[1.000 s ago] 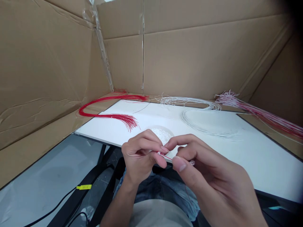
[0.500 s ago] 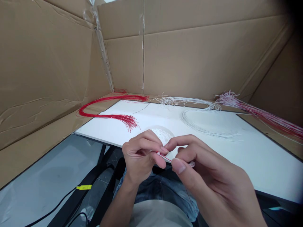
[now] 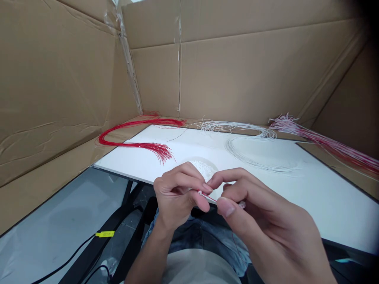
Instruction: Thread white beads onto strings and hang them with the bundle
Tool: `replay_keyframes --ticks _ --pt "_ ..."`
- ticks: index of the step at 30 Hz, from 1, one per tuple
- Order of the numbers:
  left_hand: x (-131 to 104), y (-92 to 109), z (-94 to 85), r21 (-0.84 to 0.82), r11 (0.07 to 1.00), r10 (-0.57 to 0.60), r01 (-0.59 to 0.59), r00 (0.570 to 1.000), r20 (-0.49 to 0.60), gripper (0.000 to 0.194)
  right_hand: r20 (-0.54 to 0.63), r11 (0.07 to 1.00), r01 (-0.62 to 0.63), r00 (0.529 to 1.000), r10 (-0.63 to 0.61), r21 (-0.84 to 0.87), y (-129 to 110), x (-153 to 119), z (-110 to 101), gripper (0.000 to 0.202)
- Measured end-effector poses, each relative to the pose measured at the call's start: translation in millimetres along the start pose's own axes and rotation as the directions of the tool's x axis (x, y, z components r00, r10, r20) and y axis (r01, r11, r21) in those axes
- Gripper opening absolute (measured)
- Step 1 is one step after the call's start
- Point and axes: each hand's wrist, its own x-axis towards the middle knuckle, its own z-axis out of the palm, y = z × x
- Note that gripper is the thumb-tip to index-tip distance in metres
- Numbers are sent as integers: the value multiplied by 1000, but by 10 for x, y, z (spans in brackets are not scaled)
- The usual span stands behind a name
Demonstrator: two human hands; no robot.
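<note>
My left hand (image 3: pixel 180 193) pinches a small white piece on a red and white cord (image 3: pixel 209 197) between thumb and forefinger. The cord runs right to my right hand (image 3: pixel 254 213), whose thumb and fingers close on it. A small white knotted or beaded bit (image 3: pixel 242 204) shows between the right fingers. Both forefingertips nearly meet above the cord. A thin dark red strand hangs below my right hand. Just behind the hands, a shallow round dish holds many small white pieces (image 3: pixel 203 167), partly hidden by my fingers.
On the white board (image 3: pixel 195 144) lie a curved red cord bundle (image 3: pixel 133 144) at left and white cord loops (image 3: pixel 242 126) toward the back. A red and white bundle (image 3: pixel 325 138) lies at right. Cardboard walls (image 3: pixel 237 71) enclose the back and left.
Both hands have shifted very slightly to the right with the cord between them. Their grip looks the same.
</note>
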Motion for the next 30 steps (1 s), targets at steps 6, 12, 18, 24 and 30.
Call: replay_keyframes --ticks 6,12,18,24,30 --pt "-7 -2 -1 20 1000 12 -13 1000 13 26 3 999 -35 999 35 34 36 2 -26 25" --pt "-14 -6 17 31 999 33 -34 999 15 29 9 998 -43 999 43 36 37 4 -31 25" --pt "2 5 21 -9 1000 25 -25 1000 -8 25 16 1000 -6 1000 6 -20 12 7 -3 21" --pt "7 35 29 -2 1000 -15 15 1000 2 25 -21 997 47 999 -48 -57 23 -7 23 18" --pt "-6 45 48 16 1000 -16 17 1000 -18 29 -22 1000 6 1000 -6 8 31 -13 11 19"
